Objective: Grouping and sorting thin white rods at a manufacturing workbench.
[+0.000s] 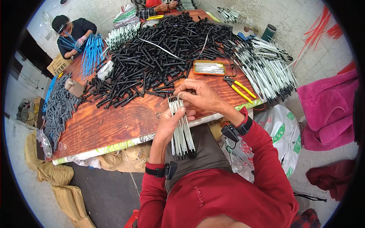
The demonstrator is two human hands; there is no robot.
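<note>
My left hand (167, 123) is wrapped round a bundle of thin white rods (183, 138) with black ends, held over my lap at the table's near edge. Close above it, my right hand (195, 95) has its fingers pinched together at the bundle's upper black tips; what lies between those fingertips is too small to name. Just beyond both hands spreads a big heap of black plastic tube-like parts (159, 57). To the right of the heap's near side is a small yellow-rimmed tin (210, 74) of thin silvery pins, with yellow-handled pliers (241, 93) beside it.
The wooden table (110, 121) carries grey parts (61, 106) at the left and white rods (262, 68) at the right. A dark green flask (269, 32) stands behind. One person handles blue rods (92, 55); another sits across. Plastic bags (279, 133) lie right of my lap.
</note>
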